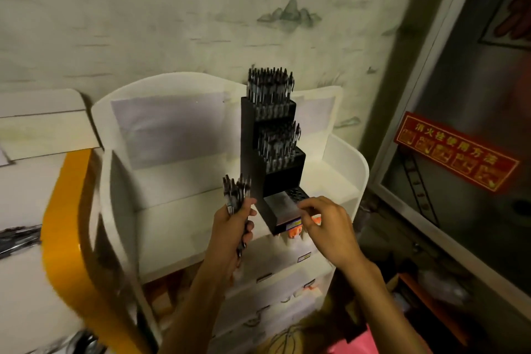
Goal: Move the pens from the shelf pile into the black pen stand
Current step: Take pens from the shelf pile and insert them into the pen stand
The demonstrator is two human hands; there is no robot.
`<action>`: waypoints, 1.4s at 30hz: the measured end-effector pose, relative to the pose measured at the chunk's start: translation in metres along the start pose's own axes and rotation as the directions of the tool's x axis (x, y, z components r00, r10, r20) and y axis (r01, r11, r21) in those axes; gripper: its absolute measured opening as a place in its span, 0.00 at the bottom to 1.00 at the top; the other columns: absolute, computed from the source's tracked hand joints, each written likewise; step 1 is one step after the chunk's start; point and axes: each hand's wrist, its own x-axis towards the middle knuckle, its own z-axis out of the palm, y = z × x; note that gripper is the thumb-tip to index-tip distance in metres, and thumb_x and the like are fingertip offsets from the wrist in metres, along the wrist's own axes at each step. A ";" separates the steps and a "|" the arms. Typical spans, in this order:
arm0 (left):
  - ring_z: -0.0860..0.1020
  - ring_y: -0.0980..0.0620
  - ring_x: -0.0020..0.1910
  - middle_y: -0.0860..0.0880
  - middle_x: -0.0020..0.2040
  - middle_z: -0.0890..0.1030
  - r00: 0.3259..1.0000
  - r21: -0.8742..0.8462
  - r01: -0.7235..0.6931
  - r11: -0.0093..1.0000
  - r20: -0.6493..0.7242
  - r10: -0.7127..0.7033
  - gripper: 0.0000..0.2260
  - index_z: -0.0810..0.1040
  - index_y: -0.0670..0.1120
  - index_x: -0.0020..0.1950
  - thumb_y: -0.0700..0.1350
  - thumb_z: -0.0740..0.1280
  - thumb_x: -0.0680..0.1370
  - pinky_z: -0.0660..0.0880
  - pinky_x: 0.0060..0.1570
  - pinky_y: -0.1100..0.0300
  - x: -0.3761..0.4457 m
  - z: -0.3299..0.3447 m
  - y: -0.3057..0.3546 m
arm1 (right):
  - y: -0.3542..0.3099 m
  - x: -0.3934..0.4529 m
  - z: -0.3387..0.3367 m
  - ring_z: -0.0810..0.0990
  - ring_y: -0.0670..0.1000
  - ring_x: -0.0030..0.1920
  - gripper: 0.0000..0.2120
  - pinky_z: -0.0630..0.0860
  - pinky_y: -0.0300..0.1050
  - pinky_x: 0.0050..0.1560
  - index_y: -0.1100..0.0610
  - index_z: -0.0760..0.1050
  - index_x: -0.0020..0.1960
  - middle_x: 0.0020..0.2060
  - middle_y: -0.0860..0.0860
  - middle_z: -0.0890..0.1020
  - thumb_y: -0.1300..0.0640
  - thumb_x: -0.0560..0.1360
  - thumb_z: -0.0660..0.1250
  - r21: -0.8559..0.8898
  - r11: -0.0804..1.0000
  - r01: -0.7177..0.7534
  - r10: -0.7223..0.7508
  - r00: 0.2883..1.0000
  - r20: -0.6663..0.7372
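Two bare hands work at the front of a white plastic shelf unit [347, 169]. The left hand [232, 224] is curled round a bunch of dark pens [237, 190], held upright with the tops fanning above the fist and the tips showing below it. The right hand [324, 224] reaches in from the other side, fingers bent toward the lowest front step of the tall black stepped pen stand [273, 158]; the picture is blurred there, so I cannot tell whether those fingers pinch a pen or merely touch the stand's front edge.

Just between and beyond the hands, the stand rises in tiers on the white shelf. Its top tier [270, 89] is packed with pens, and the second tier [280, 144] looks nearly full as well. The tier below that seems dark and bare, and the lowest step, nearest the right hand, shows open holes [298, 194] with no pens in them.

Judging by this, more than half of the stand's tiers are filled, and the remaining work is to feed the left hand's bunch into the lower tiers. No loose pile is visible on the shelf beside the hands, so the bunch may be what is left.

Far beyond the right hand a red sign [457, 151] hangs on a grey panel; outside the left forearm curves a yellow frame [69, 224].
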 end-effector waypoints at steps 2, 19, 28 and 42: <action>0.71 0.54 0.29 0.49 0.37 0.78 0.999 -0.014 -0.027 1.000 -0.021 0.026 0.10 0.81 0.41 0.54 0.47 0.67 0.80 0.67 0.26 0.61 0.013 0.014 -0.001 | 0.012 0.020 -0.001 0.80 0.43 0.46 0.08 0.78 0.40 0.48 0.47 0.80 0.54 0.50 0.44 0.81 0.56 0.77 0.66 -0.006 1.000 0.024 -0.024 0.999 0.023; 0.70 0.56 0.25 0.52 0.30 0.76 0.992 0.093 -0.053 0.994 -0.108 0.063 0.07 0.82 0.42 0.54 0.42 0.65 0.82 0.65 0.25 0.62 0.094 0.082 -0.005 | 0.059 0.142 0.008 0.78 0.42 0.49 0.09 0.68 0.27 0.48 0.48 0.79 0.57 0.52 0.43 0.81 0.55 0.78 0.67 0.161 0.977 0.138 -0.160 0.978 0.134; 0.74 0.51 0.28 0.46 0.41 0.82 0.979 0.073 -0.124 0.990 -0.151 0.134 0.10 0.82 0.39 0.57 0.44 0.66 0.81 0.71 0.26 0.59 0.117 0.118 -0.001 | 0.075 0.199 0.004 0.80 0.40 0.47 0.07 0.76 0.33 0.51 0.50 0.81 0.53 0.47 0.43 0.82 0.57 0.77 0.69 0.371 0.913 0.170 -0.246 0.954 0.171; 0.67 0.53 0.24 0.52 0.27 0.77 0.966 0.258 -0.152 0.954 -0.165 0.198 0.16 0.83 0.39 0.48 0.51 0.64 0.83 0.61 0.25 0.62 0.133 0.160 -0.001 | 0.088 0.239 -0.010 0.83 0.46 0.41 0.02 0.78 0.36 0.41 0.54 0.82 0.44 0.39 0.51 0.85 0.60 0.75 0.71 0.740 0.647 -0.183 -0.196 0.898 0.394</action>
